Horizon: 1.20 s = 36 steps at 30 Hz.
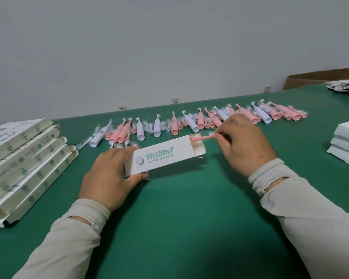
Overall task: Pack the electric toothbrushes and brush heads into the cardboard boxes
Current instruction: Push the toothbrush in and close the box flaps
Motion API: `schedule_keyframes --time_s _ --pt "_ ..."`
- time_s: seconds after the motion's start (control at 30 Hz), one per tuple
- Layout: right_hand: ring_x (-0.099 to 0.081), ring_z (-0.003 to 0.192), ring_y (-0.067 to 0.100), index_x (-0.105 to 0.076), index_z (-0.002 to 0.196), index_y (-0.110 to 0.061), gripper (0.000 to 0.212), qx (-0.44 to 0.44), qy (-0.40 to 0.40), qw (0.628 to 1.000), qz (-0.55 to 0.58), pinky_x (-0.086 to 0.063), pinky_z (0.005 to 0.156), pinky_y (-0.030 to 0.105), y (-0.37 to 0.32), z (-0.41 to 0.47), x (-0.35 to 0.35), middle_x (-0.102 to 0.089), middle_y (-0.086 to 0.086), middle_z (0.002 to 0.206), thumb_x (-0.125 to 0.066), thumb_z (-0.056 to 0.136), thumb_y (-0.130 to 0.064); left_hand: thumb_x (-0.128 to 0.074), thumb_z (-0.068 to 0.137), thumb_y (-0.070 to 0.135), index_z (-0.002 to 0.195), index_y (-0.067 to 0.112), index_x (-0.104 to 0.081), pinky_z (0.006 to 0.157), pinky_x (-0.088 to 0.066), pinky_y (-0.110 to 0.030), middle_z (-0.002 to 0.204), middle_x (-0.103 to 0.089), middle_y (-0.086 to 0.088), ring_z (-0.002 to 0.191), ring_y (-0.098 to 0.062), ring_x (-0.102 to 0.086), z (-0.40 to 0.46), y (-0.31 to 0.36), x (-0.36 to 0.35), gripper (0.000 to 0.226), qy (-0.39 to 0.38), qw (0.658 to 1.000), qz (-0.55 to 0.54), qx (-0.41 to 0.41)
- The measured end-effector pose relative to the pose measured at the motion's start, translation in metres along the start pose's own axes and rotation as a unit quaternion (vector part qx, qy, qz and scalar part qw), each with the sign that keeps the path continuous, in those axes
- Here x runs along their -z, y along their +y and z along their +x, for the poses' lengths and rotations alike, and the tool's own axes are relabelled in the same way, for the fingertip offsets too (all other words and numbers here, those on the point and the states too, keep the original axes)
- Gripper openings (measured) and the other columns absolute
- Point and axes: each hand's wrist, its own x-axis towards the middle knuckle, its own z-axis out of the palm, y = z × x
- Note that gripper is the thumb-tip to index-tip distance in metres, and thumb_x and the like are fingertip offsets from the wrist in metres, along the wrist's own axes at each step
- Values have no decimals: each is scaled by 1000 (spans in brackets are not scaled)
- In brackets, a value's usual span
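My left hand (pixel 109 178) holds one end of a white box (pixel 161 156), with my fingers curled round it. The box lies just above the green bench (pixel 179 218), and its right end is open. My right hand (pixel 244 141) pinches a pink brush head (pixel 199 138) by its bristle end. The fat end of the brush head sits at the open mouth of the box. Far behind the box, a long row of pink and white toothbrushes (pixel 189 121) lies on the bench. On the left is a stack of flat boxes (pixel 26 164). On the right is a pile of white boxes (pixel 347 141).
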Motion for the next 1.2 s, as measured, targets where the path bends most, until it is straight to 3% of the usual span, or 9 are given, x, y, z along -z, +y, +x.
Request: schedule_keyframes --time_s 0.1,0.2,0.33,0.47,0.83,0.93,1.0,1.1,1.2 --pt "-52 85 16 -72 102 -15 18 -11 21 1000 2 -46 79 30 0 -1 -1 -48 -5 101 -61 97 -27 -72 75 59 138 38 -49 87 -50 -44 130 -57 10 116 -19 -48 0 0 0 70 4 1000 -4 -5" --pt "-51 82 20 -74 101 -17 18 19 49 996 -67 -44 66 31 -3 -3 0 -54 0 106 -63 96 -30 -70 75 60 139 37 -49 87 -50 -44 132 -56 9 117 -19 -48 0 0 0 71 1 1000 -2 -10" --pt "-53 77 29 -74 95 -7 17 63 59 993 -84 -45 64 32 -9 -1 0 -53 9 98 -65 94 -21 -73 74 58 139 35 -50 88 -49 -45 131 -57 8 117 -20 -49 0 0 1 73 9 1000 -12 -7" --pt "-49 71 27 -70 92 -5 14 66 57 984 -156 -39 57 31 -14 0 0 -52 9 93 -63 94 -17 -70 75 59 140 35 -48 87 -50 -46 133 -57 7 117 -21 -49 0 1 1 73 11 1000 -1 -6" --pt "-53 78 25 -72 95 -11 12 50 47 974 -217 -42 57 30 -20 -3 4 -56 5 95 -64 93 -20 -71 74 57 138 38 -50 84 -49 -46 131 -57 9 117 -21 -48 -1 2 2 69 28 1000 5 -1" --pt "-53 77 27 -72 88 -8 14 68 52 982 -168 -45 57 32 -22 -5 0 -55 7 92 -66 91 -21 -72 75 58 137 39 -49 85 -50 -45 131 -56 11 118 -19 -47 -1 3 1 69 21 1000 6 -5" --pt "-56 80 26 -73 90 -9 15 68 21 995 -64 -51 65 37 -24 -9 -7 -56 5 95 -66 92 -22 -72 76 59 138 40 -49 85 -50 -43 131 -55 13 118 -17 -45 -2 4 0 69 14 1000 6 -10" --pt "-59 80 14 -73 84 -24 8 -8 1 996 93 -51 76 34 -25 -13 -20 -61 -8 91 -66 90 -25 -73 76 59 138 41 -49 85 -50 -43 131 -54 14 119 -16 -45 -2 4 -1 69 15 1000 3 -10" --pt "-56 69 -4 -66 73 -30 12 -87 26 982 165 -46 67 25 -21 -13 -25 -65 -23 80 -72 83 -30 -74 76 58 137 40 -50 87 -50 -44 132 -55 13 119 -18 -46 -1 4 0 68 18 1000 4 -7"
